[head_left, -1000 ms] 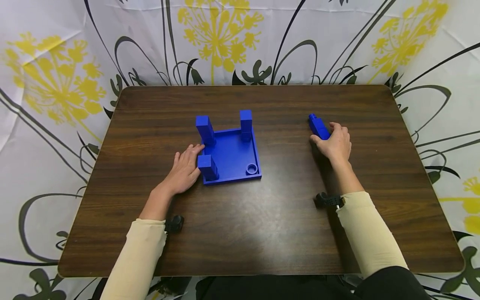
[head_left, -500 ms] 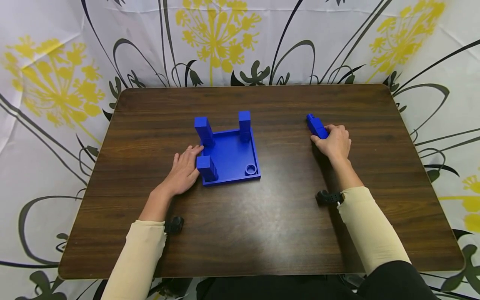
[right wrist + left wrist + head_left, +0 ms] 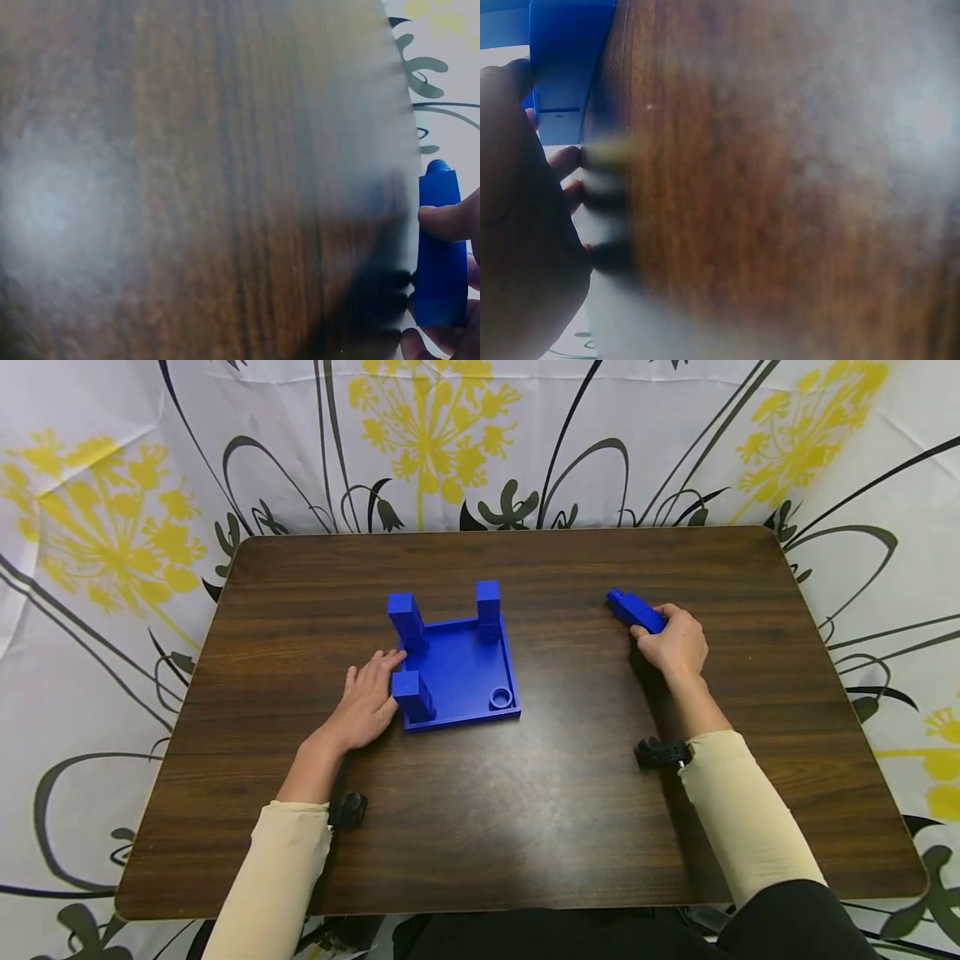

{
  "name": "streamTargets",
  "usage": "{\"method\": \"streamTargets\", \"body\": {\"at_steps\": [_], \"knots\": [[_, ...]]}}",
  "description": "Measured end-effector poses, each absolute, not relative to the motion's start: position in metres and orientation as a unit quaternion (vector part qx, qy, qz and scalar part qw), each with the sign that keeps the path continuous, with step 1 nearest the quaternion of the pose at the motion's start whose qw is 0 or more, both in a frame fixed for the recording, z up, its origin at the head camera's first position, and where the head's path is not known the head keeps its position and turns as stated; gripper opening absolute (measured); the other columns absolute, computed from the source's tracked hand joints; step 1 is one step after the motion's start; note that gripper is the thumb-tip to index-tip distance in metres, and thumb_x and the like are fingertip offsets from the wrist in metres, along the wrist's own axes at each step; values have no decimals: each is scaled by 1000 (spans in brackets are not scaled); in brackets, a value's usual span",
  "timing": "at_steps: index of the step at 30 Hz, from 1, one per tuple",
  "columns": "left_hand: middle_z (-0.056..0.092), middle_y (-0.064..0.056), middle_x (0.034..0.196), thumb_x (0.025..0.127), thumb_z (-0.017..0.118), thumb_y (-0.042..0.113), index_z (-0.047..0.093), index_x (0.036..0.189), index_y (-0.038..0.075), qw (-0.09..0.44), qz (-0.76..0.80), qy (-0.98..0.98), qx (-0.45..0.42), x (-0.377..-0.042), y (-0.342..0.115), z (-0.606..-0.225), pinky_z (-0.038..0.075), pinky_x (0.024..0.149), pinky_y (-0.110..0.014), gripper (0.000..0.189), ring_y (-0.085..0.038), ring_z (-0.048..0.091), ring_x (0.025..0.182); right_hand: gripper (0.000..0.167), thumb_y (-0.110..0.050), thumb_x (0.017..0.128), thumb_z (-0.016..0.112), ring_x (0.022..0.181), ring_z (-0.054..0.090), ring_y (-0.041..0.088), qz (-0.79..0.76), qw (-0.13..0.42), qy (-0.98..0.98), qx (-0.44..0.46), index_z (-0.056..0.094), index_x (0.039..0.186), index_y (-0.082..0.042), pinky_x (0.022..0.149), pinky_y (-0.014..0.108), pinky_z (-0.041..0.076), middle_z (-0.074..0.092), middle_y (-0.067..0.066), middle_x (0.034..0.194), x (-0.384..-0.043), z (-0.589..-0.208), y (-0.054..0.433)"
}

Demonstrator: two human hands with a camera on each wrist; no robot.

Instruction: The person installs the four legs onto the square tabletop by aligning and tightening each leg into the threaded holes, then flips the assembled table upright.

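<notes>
A blue square toy tabletop [image 3: 467, 672] with a raised rim lies underside up left of the table's middle. Upright blue legs stand at three of its corners: back left leg [image 3: 407, 621], back right leg [image 3: 488, 610], front left leg [image 3: 414, 695]. At the front right corner is a round threaded-looking socket [image 3: 501, 697]. My left hand [image 3: 365, 703] rests flat beside the tabletop's left edge, fingers straight and fingertips at the rim. At the right, my right hand [image 3: 675, 642] pinches a blue leg [image 3: 441, 262] between thumb and fingers, its round peg end pointing away and left.
The brown wood-grain table [image 3: 570, 793] bears all the parts, with a bright light patch on its surface. A white curtain [image 3: 285, 443] with yellow and grey plants hangs behind its far edge. Black straps with small devices sit on both wrists.
The leg in my right hand has turned, its peg end swinging to the left, and the thumb has shifted along it. My left hand and the tabletop stay put.
</notes>
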State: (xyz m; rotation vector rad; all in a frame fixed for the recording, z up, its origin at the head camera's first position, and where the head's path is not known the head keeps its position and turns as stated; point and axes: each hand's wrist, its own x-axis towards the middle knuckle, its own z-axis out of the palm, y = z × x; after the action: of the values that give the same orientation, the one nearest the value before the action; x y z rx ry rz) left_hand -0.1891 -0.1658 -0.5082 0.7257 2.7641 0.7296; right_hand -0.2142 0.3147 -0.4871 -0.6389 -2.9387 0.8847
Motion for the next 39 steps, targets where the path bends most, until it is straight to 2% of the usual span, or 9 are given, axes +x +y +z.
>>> {"method": "streamTargets", "body": {"at_steps": [6,12,17,21,24,26,32,39], "knots": [[19,-20,158,95,41,12,18,154,10,95,247,932,248,-189,-165,-507,0,109,-67,63,-41,8,147,53,-35,89,69,117,52,41,359,23,-903,-235,58,133,-7,97,55,39,58,22,130,-212,-481,318],[20,-21,157,96,40,13,20,153,9,90,251,932,247,-187,-165,-506,1,109,-67,61,-42,10,146,50,-30,81,77,113,54,35,416,96,-873,-237,64,122,-4,98,49,40,63,18,124,-212,-480,318],[20,-20,157,96,40,14,20,154,9,94,251,931,245,-186,-165,-506,1,109,-67,61,-41,9,146,52,-34,76,84,104,57,23,481,157,-837,-210,66,114,-4,91,36,45,66,12,114,-214,-477,313],[19,-19,158,95,40,13,19,154,10,96,250,932,244,-187,-165,-507,0,109,-66,62,-40,8,147,38,-22,74,87,89,59,17,599,184,-765,-150,69,102,-3,77,26,48,67,6,97,-215,-467,304],[19,-19,158,95,40,12,18,154,11,96,250,932,244,-187,-166,-507,0,109,-67,63,-40,8,147,27,-11,76,85,85,61,17,688,167,-700,-98,70,98,-6,72,22,51,67,4,92,-213,-457,294],[18,-19,158,96,40,13,18,154,11,97,250,932,244,-187,-166,-507,0,109,-66,62,-40,8,147,25,-6,78,82,87,63,18,721,145,-674,-63,71,101,-7,72,22,54,67,5,95,-211,-451,286],[18,-19,158,97,41,14,17,154,11,102,250,932,241,-188,-166,-505,-1,110,-65,62,-39,7,147,29,0,86,72,93,65,20,720,97,-685,49,65,113,-2,80,26,54,69,6,102,-207,-446,253],[17,-18,159,96,40,13,17,155,11,108,254,931,241,-188,-166,-504,-1,110,-65,63,-39,6,147,37,1,89,67,98,68,22,690,9,-707,156,57,125,6,87,31,52,69,18,112,-199,-446,216]]}}
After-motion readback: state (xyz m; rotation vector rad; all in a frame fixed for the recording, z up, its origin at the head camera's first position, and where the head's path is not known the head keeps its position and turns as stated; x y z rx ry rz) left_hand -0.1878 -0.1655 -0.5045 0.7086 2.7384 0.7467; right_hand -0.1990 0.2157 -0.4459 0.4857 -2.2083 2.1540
